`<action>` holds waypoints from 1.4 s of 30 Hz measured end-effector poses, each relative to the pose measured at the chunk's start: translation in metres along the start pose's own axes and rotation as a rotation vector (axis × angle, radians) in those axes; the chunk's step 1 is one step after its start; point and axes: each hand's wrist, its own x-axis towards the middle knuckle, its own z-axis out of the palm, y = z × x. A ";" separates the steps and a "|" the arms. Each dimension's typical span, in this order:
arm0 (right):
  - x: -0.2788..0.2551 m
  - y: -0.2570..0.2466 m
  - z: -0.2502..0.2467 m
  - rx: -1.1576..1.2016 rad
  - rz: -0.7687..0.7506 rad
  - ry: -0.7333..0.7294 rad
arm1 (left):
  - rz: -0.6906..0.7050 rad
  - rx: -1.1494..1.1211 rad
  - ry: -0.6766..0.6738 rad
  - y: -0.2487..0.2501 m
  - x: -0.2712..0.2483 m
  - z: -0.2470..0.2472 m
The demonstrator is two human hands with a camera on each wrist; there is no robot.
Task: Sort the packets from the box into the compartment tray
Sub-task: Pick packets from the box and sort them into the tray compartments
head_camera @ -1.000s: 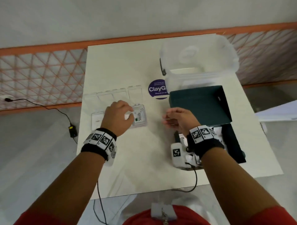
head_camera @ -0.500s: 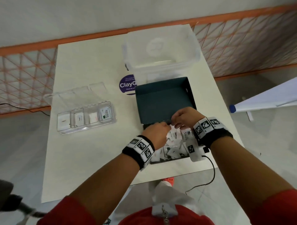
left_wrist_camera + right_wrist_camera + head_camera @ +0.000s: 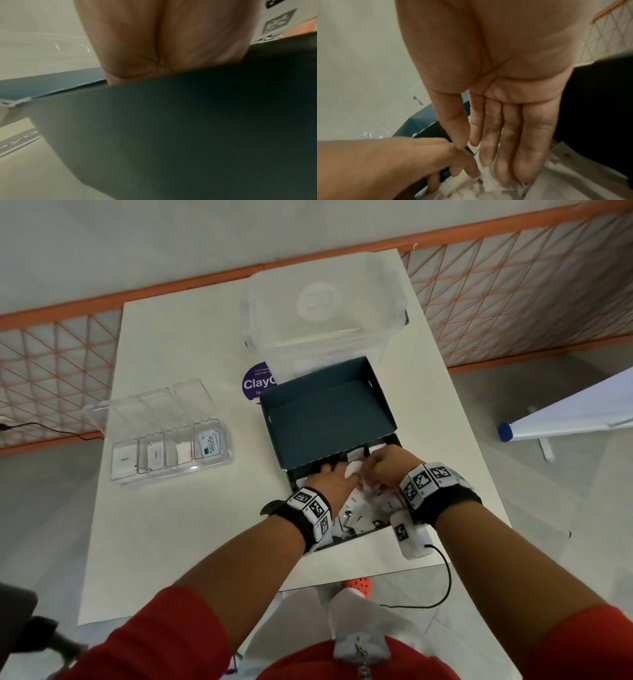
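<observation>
Now at the pick step: both hands are down in the dark box (image 3: 329, 419), rummaging the loose white packets (image 3: 359, 513). Right hand (image 3: 505, 121) has straight fingers spread on the pile, gripping nothing. Left hand (image 3: 330, 479) reaches in beside it; its grip I can't tell. Next move probably needs one packet pinched out and carried to the compartment tray (image 3: 171, 451), well apart on the left.

A white table (image 3: 191, 525) stands on grey floor (image 3: 44, 518) beside orange lattice railing (image 3: 513, 285).

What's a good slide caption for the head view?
Both hands dig through packets in the box; tray waits.
</observation>
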 end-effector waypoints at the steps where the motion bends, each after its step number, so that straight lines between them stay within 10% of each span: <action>1: 0.001 -0.001 0.001 -0.046 0.016 -0.011 | 0.006 -0.001 -0.006 -0.002 0.000 0.000; 12: 0.015 -0.016 0.012 -0.462 -0.109 -0.117 | -0.041 -0.238 0.201 -0.026 -0.011 -0.009; 26: 0.005 -0.024 0.023 0.170 -0.127 -0.212 | -0.162 -0.929 0.404 -0.060 -0.037 -0.011; 42: 0.001 -0.027 0.030 0.565 -0.200 -0.296 | 0.058 -1.345 0.429 -0.064 -0.046 -0.003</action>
